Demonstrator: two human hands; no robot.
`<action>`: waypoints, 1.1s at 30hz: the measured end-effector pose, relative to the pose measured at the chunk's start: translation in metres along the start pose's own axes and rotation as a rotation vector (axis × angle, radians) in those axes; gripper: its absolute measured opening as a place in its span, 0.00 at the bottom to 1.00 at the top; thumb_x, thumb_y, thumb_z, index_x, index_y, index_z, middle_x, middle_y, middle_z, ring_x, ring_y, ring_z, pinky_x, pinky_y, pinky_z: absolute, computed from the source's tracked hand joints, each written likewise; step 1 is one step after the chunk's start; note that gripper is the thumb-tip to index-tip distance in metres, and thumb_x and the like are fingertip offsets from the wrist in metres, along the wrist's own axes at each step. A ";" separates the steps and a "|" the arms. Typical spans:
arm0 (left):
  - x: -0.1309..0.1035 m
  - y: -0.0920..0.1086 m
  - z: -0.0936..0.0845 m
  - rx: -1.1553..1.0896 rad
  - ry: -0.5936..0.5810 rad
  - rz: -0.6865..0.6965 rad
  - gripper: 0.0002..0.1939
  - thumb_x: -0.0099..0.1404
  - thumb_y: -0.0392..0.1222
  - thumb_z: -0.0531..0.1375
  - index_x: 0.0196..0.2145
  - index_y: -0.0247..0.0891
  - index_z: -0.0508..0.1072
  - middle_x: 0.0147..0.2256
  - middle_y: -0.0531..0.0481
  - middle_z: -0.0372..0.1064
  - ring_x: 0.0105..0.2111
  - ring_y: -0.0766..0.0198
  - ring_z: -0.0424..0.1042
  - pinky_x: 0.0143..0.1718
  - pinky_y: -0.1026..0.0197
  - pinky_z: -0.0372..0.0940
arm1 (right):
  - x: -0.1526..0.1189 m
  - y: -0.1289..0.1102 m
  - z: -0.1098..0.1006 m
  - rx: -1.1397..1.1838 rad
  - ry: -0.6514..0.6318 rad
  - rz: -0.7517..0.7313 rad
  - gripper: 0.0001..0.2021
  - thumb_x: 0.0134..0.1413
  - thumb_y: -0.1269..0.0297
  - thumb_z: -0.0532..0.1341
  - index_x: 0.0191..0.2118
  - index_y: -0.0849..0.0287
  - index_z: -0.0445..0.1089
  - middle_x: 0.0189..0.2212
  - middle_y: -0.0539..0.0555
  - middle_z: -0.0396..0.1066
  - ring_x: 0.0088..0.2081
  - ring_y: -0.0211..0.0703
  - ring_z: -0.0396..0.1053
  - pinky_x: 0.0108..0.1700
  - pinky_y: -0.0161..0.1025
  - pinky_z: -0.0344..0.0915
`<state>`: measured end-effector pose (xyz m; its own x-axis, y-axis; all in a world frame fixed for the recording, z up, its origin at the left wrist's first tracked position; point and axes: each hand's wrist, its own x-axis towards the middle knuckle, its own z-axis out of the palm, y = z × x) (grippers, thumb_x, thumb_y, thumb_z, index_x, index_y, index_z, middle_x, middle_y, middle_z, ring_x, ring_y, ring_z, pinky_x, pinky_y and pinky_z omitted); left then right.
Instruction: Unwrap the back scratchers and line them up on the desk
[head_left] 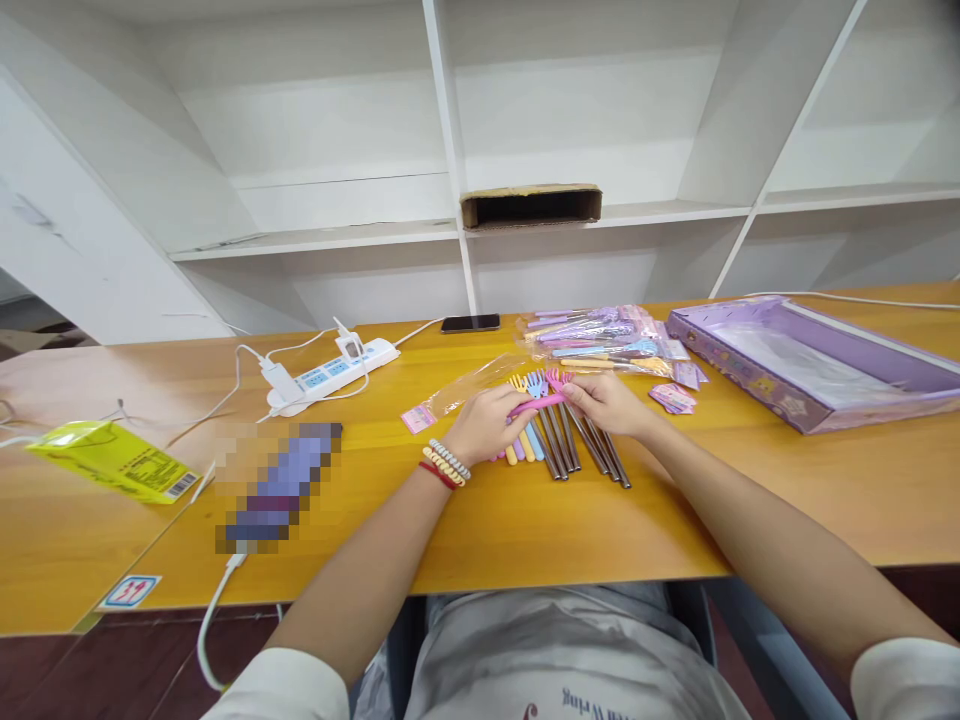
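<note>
My left hand (489, 428) is closed on one end of a pink handle (541, 402), held level above the table. At its other end, my right hand (609, 402) pinches the same pink piece. Several metal rods (611, 455) lie beneath and beside my hands. Yellow and blue claw-shaped heads (535, 383) show just behind the handle, with pastel handles (534, 443) below. A clear bag with a pink label (418, 418) lies left of my left hand. Bagged pieces (600, 335) are piled behind my hands, and small pink cards (672, 398) lie to the right.
A purple tray box (806, 412) stands at the right. A black phone (470, 323) lies at the back. On the left are a white power strip (337, 375), cables, a pixelated device (281, 485) and a yellow package (112, 460). Shelves hold a cardboard box (531, 207).
</note>
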<state>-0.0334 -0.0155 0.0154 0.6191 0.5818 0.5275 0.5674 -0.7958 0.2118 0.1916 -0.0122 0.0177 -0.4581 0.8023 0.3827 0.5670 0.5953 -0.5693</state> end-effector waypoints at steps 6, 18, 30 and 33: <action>0.002 -0.004 -0.011 0.141 -0.056 -0.178 0.16 0.66 0.47 0.48 0.38 0.38 0.73 0.34 0.47 0.71 0.34 0.62 0.69 0.38 0.60 0.62 | 0.000 0.008 -0.001 -0.020 0.100 0.058 0.24 0.60 0.49 0.45 0.19 0.59 0.55 0.15 0.46 0.53 0.19 0.32 0.50 0.25 0.33 0.47; 0.000 -0.013 -0.042 0.435 -0.452 -0.873 0.19 0.58 0.49 0.50 0.34 0.36 0.76 0.35 0.36 0.73 0.37 0.47 0.71 0.34 0.52 0.62 | 0.001 0.023 -0.011 -0.208 0.188 0.124 0.24 0.60 0.48 0.43 0.20 0.59 0.56 0.16 0.49 0.58 0.21 0.35 0.55 0.27 0.35 0.48; -0.003 -0.023 -0.042 0.019 -0.793 -0.830 0.18 0.55 0.44 0.47 0.14 0.38 0.68 0.16 0.48 0.69 0.18 0.63 0.66 0.26 0.61 0.60 | 0.001 0.022 -0.012 -0.232 0.131 0.107 0.24 0.60 0.48 0.44 0.20 0.59 0.56 0.16 0.48 0.56 0.21 0.34 0.53 0.27 0.34 0.47; -0.003 -0.025 -0.040 0.009 -0.761 -0.843 0.17 0.55 0.43 0.47 0.14 0.38 0.67 0.16 0.49 0.69 0.18 0.63 0.66 0.25 0.61 0.59 | 0.001 0.022 -0.012 -0.233 0.130 0.108 0.24 0.59 0.48 0.44 0.20 0.59 0.56 0.16 0.48 0.57 0.21 0.34 0.53 0.27 0.34 0.46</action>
<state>-0.0710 -0.0034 0.0415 0.2054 0.8849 -0.4180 0.9614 -0.1025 0.2554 0.2119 0.0026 0.0143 -0.3037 0.8515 0.4276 0.7564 0.4883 -0.4352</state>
